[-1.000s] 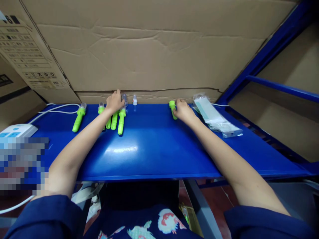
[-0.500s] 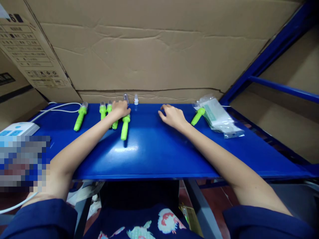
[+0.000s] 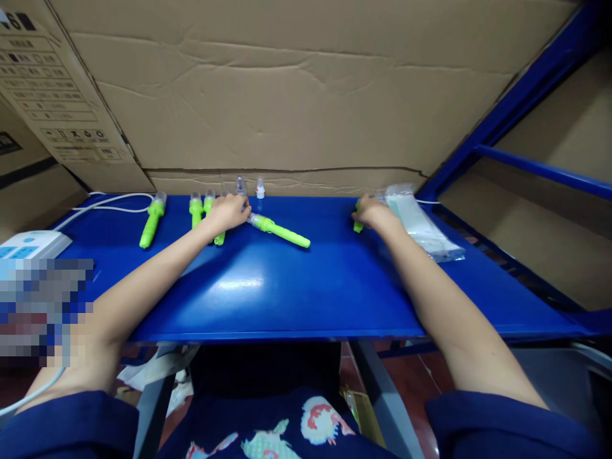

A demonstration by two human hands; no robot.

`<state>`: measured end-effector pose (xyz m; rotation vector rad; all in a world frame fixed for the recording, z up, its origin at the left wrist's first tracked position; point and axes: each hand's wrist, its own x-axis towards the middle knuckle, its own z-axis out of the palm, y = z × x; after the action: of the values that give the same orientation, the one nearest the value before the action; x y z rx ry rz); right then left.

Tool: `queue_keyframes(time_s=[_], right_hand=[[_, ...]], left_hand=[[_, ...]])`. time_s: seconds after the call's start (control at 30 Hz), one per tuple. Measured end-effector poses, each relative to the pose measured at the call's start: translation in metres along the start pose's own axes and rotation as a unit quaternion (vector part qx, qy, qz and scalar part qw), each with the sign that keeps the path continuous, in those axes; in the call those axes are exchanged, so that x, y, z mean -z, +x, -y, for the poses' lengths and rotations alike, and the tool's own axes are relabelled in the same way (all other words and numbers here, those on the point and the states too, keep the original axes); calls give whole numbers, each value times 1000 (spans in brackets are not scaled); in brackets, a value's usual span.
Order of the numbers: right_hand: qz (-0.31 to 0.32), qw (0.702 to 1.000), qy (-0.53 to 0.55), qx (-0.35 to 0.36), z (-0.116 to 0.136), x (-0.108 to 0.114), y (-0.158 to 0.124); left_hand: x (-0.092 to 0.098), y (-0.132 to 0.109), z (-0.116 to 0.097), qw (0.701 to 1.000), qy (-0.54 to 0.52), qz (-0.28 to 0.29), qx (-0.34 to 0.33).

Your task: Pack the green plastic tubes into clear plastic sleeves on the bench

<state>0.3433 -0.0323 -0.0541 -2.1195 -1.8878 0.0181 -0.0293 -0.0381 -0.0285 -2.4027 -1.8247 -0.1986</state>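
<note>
On the blue table point(image 3: 296, 293), my left hand point(image 3: 229, 211) pinches the clear-capped end of a green stick point(image 3: 287, 234), whose handle points right. Behind and beneath that hand, more green sticks point(image 3: 196, 209) with clear caps lie partly covered. Another green stick point(image 3: 152, 220) lies apart at the left. My right hand point(image 3: 373, 210) is closed around a short green piece point(image 3: 357, 220), beside clear plastic bags point(image 3: 421, 223). A clear cap point(image 3: 240, 185) and a small white-based part point(image 3: 261, 189) stand near the back edge.
A white power strip point(image 3: 36, 245) with a cable sits at the left, behind a pixelated patch. Cardboard point(image 3: 306, 95) walls the back. A blue metal frame point(image 3: 540, 171) rises at the right.
The green stick at my left hand has swung from pointing toward me to pointing right. My right hand has moved right and closed on the green piece by the bags.
</note>
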Motion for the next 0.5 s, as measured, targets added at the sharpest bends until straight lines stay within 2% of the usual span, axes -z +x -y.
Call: queue_keyframes(time_s=[0.1,0.2,0.27,0.33,0.43,0.5], right_hand=[[28,996,-63,-48,20,-4,-7],[-19,993,-116,-24,37,-4,-15],[-65,991,-113,34,48,-5,-22],[-72,987,-71,122,64,-7,-30],[-1,965,-6,263,94,-14,-48],[50,946,-13,320,112,-20,-59]], left_hand=[[-3,-6,3,998,-32,-43,-23],[-9,-11,7,988,-68,-78,-119],[-16,-12,10,975,-77,-66,-199],[-23,-12,11,965,-71,-49,-246],[-33,-11,12,960,-52,-52,-269],[-36,-11,11,958,-42,-47,-280]])
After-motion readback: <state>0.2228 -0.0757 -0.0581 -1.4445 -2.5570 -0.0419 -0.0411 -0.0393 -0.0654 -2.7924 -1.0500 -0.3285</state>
